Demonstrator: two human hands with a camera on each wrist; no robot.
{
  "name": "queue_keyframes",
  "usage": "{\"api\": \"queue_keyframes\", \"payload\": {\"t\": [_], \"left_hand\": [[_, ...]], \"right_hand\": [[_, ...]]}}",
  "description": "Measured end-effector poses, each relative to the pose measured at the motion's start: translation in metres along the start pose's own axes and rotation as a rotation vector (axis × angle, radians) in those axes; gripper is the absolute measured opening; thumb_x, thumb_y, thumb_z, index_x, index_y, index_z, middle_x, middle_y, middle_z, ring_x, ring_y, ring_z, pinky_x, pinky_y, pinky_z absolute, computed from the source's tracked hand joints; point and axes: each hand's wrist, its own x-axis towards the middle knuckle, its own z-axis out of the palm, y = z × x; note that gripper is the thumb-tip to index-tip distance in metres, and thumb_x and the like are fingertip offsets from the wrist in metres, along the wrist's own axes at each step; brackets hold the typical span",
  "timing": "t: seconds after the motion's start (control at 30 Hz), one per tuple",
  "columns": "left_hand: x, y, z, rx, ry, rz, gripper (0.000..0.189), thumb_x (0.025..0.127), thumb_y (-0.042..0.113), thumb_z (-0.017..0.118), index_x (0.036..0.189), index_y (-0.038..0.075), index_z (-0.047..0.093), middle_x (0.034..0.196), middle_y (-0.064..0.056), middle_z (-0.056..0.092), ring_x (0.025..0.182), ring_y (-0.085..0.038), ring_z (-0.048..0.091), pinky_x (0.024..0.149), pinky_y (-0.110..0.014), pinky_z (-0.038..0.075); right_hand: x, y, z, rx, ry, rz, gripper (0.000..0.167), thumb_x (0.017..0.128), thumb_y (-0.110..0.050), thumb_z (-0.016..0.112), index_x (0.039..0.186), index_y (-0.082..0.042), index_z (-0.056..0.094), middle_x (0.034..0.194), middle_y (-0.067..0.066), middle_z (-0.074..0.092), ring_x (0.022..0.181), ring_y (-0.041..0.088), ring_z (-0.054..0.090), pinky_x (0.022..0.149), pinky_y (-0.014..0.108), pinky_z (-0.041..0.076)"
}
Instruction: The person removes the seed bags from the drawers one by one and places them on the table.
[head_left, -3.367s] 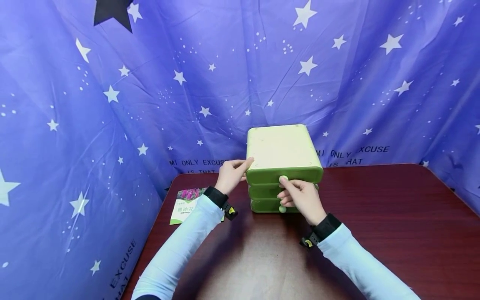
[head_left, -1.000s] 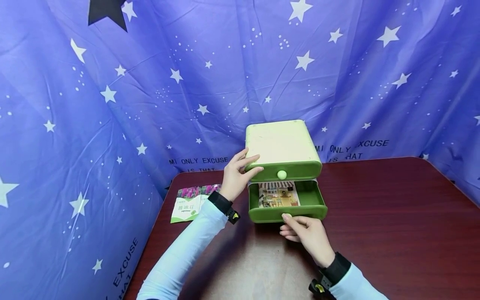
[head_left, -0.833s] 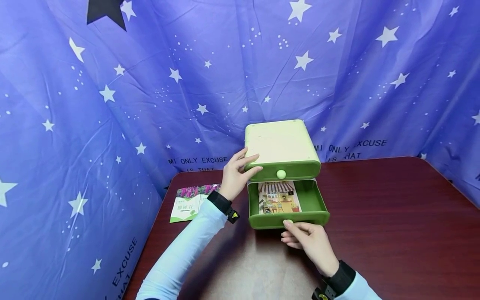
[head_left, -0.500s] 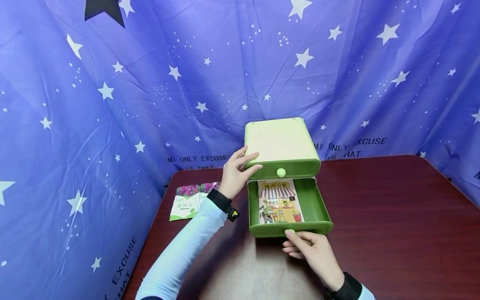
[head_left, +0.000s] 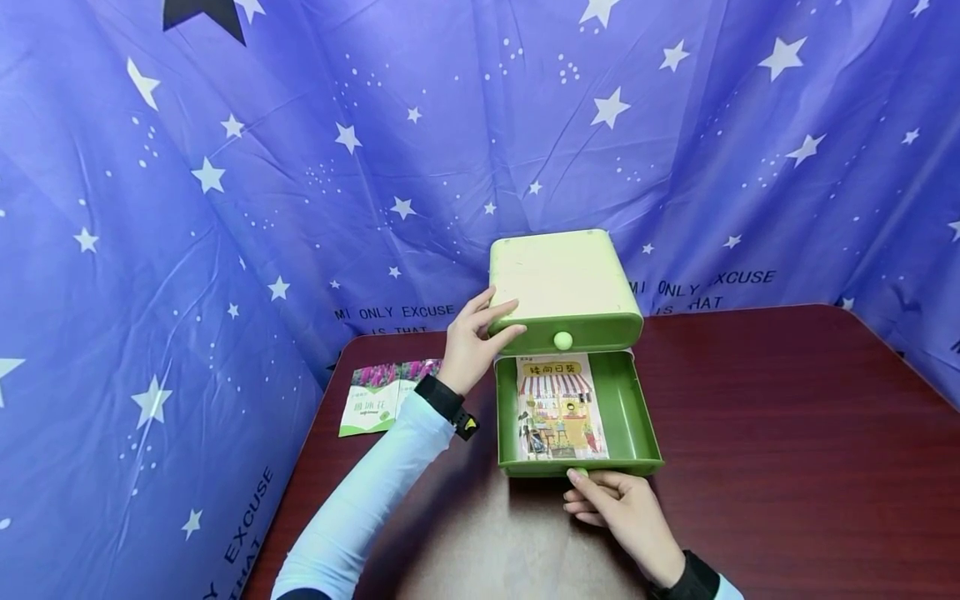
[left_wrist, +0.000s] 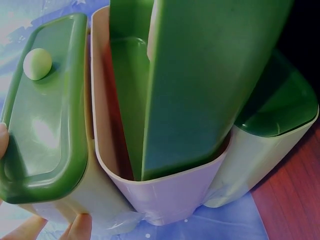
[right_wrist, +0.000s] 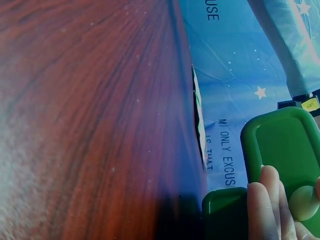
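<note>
A small cream cabinet [head_left: 558, 275] with green drawers stands on the table. Its middle drawer [head_left: 626, 408] is pulled far out, and a printed packet [head_left: 562, 408] with a striped-awning picture lies flat inside, toward the left. My right hand [head_left: 630, 512] pinches the round pale knob [right_wrist: 303, 202] of that drawer between thumb and fingers. At the cabinet's upper left front corner, my left hand [head_left: 468, 346] rests with spread fingers, thumb across the top drawer's front [left_wrist: 45, 120]. The top drawer is closed. In the head view the pulled-out drawer hides the bottom drawer.
Two flower-pictured packets [head_left: 371, 400] lie side by side on the table's left, partly behind the left wrist. The dark red table [head_left: 772, 433] extends right of the cabinet. A blue star-printed curtain [head_left: 420, 167] hangs close behind and along the left.
The middle drawer has slid out toward me with my right hand on its knob, uncovering the packet. My left hand has spread over the cabinet's corner.
</note>
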Motion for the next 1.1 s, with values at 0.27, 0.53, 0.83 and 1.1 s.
{"api": "queue_keyframes", "payload": {"t": [0.27, 0.53, 0.83, 1.1], "left_hand": [[-0.001, 0.002, -0.001, -0.004, -0.018, 0.025, 0.041, 0.084, 0.025, 0.069, 0.123, 0.017, 0.062, 0.145, -0.010, 0.035, 0.112, -0.019, 0.051, 0.061, -0.028, 0.038], [-0.014, 0.013, -0.005, 0.092, 0.010, 0.020, 0.049, 0.083, 0.026, 0.070, 0.129, 0.014, 0.057, 0.142, -0.014, 0.039, 0.131, -0.022, 0.035, 0.100, -0.039, 0.038], [-0.042, 0.045, -0.022, 0.046, 0.059, -0.129, 0.030, 0.083, 0.015, 0.070, 0.107, 0.001, 0.060, 0.098, -0.013, 0.057, 0.088, -0.024, 0.060, 0.076, -0.032, 0.051], [-0.051, 0.072, -0.028, -0.348, -0.230, -0.441, 0.026, 0.089, 0.005, 0.060, 0.112, -0.006, 0.058, 0.108, -0.016, 0.060, 0.097, -0.026, 0.060, 0.083, -0.032, 0.050]], "right_hand": [[-0.002, 0.001, -0.002, -0.034, -0.006, 0.040, 0.051, 0.088, -0.034, 0.063, 0.102, 0.015, 0.061, 0.085, 0.022, 0.067, 0.075, 0.027, 0.067, 0.068, 0.033, 0.055], [-0.010, -0.011, -0.022, -0.166, -0.213, -0.015, 0.043, 0.092, -0.028, 0.058, 0.103, 0.013, 0.061, 0.084, 0.019, 0.067, 0.076, 0.025, 0.067, 0.067, 0.035, 0.055], [-0.018, -0.059, -0.041, -0.268, -0.313, -0.206, 0.025, 0.092, -0.012, 0.058, 0.102, 0.011, 0.062, 0.086, 0.016, 0.068, 0.075, 0.022, 0.068, 0.066, 0.032, 0.056], [0.000, -0.110, -0.052, -0.308, -0.295, -0.212, 0.035, 0.094, -0.013, 0.054, 0.114, 0.016, 0.054, 0.101, 0.024, 0.064, 0.088, 0.019, 0.066, 0.075, 0.032, 0.053]]}}
